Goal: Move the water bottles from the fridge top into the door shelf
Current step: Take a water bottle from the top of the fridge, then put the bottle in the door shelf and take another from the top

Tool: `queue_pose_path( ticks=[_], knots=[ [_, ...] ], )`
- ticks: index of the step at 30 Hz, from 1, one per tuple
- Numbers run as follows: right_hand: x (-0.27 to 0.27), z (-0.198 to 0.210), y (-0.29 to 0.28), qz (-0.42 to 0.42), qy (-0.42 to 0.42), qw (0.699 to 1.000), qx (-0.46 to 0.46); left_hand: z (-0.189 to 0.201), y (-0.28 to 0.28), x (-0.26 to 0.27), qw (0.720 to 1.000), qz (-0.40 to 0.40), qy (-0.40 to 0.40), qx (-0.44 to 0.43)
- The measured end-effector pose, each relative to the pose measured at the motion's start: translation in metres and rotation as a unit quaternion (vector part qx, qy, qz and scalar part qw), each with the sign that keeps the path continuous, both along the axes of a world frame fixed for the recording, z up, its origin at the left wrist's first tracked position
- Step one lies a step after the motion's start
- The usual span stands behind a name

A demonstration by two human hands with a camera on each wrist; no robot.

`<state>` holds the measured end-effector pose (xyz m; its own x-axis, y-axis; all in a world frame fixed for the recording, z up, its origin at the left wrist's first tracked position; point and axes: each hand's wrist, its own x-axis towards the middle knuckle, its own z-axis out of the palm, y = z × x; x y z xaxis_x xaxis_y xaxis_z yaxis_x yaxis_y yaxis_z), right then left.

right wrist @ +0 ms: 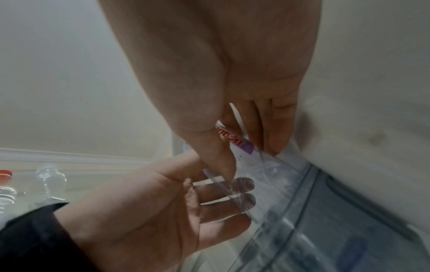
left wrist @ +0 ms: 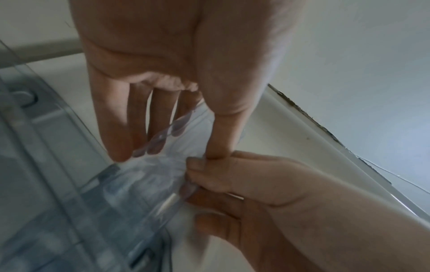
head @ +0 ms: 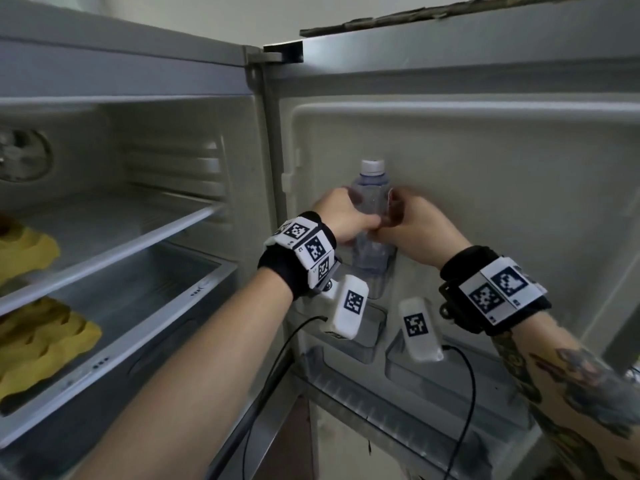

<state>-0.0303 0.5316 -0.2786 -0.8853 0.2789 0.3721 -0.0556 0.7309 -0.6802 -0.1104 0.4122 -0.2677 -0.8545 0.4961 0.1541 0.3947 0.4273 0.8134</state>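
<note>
**Both hands on one bottle at the door shelf**

A clear plastic water bottle with a pale grey cap (head: 371, 216) stands upright against the inner panel of the open fridge door (head: 485, 174). The left hand (head: 341, 216) wraps it from the left and the right hand (head: 414, 230) from the right, fingers curled round its middle and the two thumbs meeting at the front. The bottle's lower part sits inside the clear plastic door shelf (head: 349, 336) just below both wrists; whether its base touches the shelf floor cannot be told.

From the left wrist, the left fingers (left wrist: 116, 132) lie along the far side of the bottle and show through its wall, with the thumb tip touching the right hand's fingers. From the right wrist, a red and purple label (right wrist: 235, 140) shows on the bottle between the right thumb and fingers.

Well to the left of the left hand, two yellow egg trays (head: 31, 251) sit on the fridge's inner shelves. The right wrist view also shows, well beyond the left hand, more clear bottles (right wrist: 50, 181), one with a red cap (right wrist: 5, 174).
</note>
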Motion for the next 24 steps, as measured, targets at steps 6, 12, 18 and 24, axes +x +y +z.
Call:
queue_pose_path(
  ticks=[6,12,18,24],
  knots=[
    [0.004,-0.002,0.002,-0.032,-0.002,0.999,0.042,-0.001,0.000,0.000,1.000,-0.005,-0.010,-0.013],
    [0.009,-0.003,0.002,-0.053,-0.019,0.998,0.026,-0.004,-0.008,0.008,0.998,-0.026,-0.061,0.002],
    [0.027,0.008,0.000,-0.091,0.007,0.996,0.015,0.011,-0.038,0.014,0.999,-0.007,-0.041,-0.006],
    [0.045,0.031,-0.032,-0.092,0.167,0.982,0.008,0.041,-0.089,0.021,0.999,0.025,0.014,0.030]
  ],
)
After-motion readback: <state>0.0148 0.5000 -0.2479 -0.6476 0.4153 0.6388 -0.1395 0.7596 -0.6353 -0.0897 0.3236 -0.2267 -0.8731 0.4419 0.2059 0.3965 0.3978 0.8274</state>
